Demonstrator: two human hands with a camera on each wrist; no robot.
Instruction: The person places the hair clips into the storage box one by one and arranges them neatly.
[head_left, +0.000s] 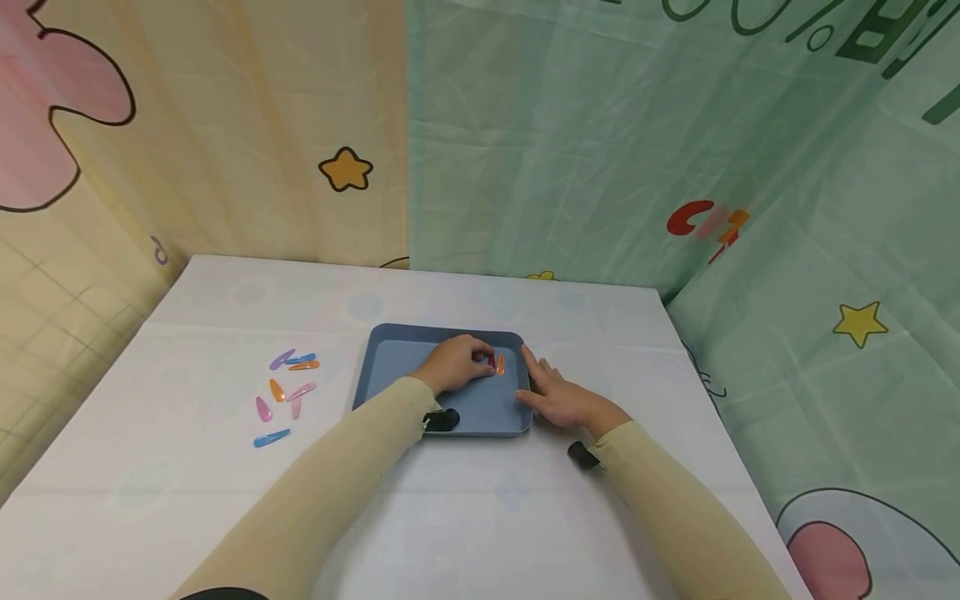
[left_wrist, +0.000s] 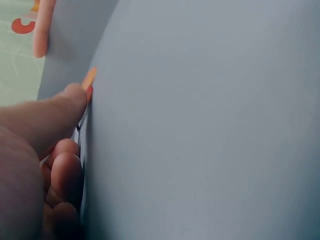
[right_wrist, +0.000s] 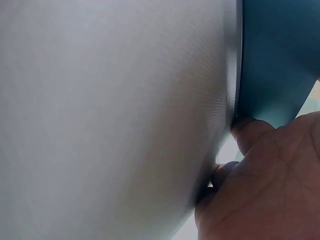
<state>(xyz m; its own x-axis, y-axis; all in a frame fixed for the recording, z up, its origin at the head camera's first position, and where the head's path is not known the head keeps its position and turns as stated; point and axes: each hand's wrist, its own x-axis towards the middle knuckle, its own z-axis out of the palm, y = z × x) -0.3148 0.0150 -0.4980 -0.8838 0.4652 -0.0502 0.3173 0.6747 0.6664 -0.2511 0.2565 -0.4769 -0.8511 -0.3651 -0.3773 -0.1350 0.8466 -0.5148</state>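
Observation:
My left hand [head_left: 453, 364] reaches into the blue-grey tray [head_left: 401, 360] and pinches a small red hair clip [head_left: 492, 361] between thumb and fingers over its right part. Just right of that clip lies an orange hair clip [head_left: 501, 365] in the tray. In the left wrist view the thumb covers most of the red clip, and the orange clip's tip shows beyond it. At the tray's right side, my right hand [head_left: 562, 397] rests with fingers extended along the outer edge, its thumb at the rim. The right wrist view shows that thumb [right_wrist: 252, 132] against the tray wall.
Left of the tray, several hair clips lie scattered on the white tablecloth [head_left: 187, 350]: a purple clip [head_left: 282, 359], a blue clip [head_left: 272, 438], an orange clip [head_left: 277, 390] and a pink clip [head_left: 263, 409] among them. Printed curtains [head_left: 525, 167] hang behind the table.

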